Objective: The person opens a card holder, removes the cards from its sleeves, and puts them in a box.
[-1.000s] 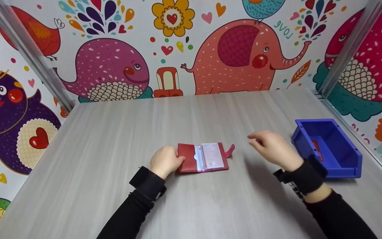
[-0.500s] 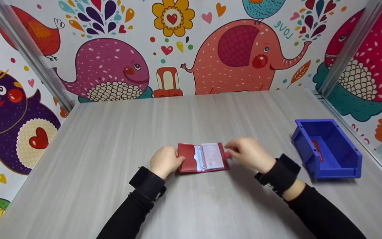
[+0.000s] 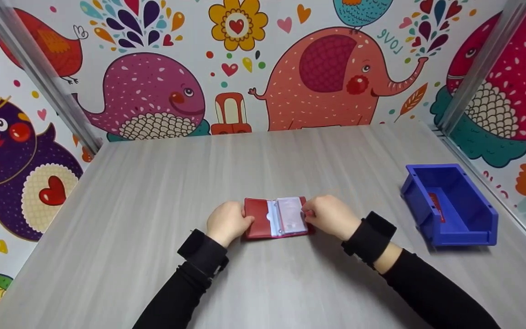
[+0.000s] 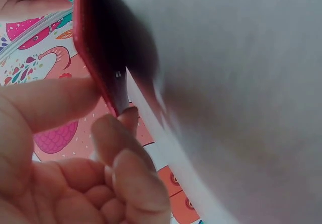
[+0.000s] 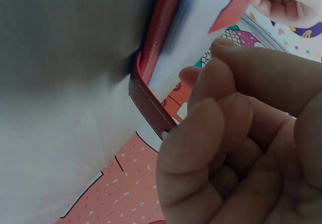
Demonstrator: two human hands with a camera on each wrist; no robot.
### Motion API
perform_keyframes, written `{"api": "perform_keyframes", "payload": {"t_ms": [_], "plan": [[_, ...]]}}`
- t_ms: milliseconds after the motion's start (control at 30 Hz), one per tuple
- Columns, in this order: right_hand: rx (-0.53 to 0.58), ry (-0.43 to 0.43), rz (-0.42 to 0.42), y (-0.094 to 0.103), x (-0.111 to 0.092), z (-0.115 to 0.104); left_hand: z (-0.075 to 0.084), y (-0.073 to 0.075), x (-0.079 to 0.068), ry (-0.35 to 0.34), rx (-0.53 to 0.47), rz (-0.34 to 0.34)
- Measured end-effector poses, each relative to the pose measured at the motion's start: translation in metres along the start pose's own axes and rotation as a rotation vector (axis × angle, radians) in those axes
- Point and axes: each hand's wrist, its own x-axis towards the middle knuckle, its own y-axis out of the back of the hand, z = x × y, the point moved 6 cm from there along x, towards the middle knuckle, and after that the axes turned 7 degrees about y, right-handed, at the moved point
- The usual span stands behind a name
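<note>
A blue bin (image 3: 466,238) is sitting on the table (image 3: 244,164) to the right of the right hand (image 3: 334,215), a red patch (image 3: 437,208) showing inside; beyond that hand, a cartoon-printed wall (image 3: 239,84) is rising.

In the head view, the right hand (image 3: 334,217) obscured part of the wallet (image 3: 257,220), both sleeves (image 3: 171,292) were cropped by the lower edge, and the red item (image 3: 437,208) in the bin (image 3: 466,238) was too small to identify. In the right wrist view, fingers (image 5: 193,138) concealed the strap (image 5: 151,103) end; grip was indeterminable. The left wrist view rendered the tabletop (image 4: 251,108) blurred.
</note>
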Motion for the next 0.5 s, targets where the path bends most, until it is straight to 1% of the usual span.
{"api": "perform_keyframes", "payload": {"t_ms": [167,333,500], "plan": [[-0.021,-0.026,-0.036,-0.0043,0.001,0.0,0.0001,-0.0009,-0.0003,-0.008,-0.002,0.002],[-0.068,-0.009,-0.039,-0.0062,0.002,-0.0019,0.0011,-0.0008,-0.0003,-0.023,0.001,0.008],[-0.106,0.008,-0.036,-0.0088,0.0016,-0.0038,0.001,-0.0012,0.0009,-0.018,0.001,-0.003]]}}
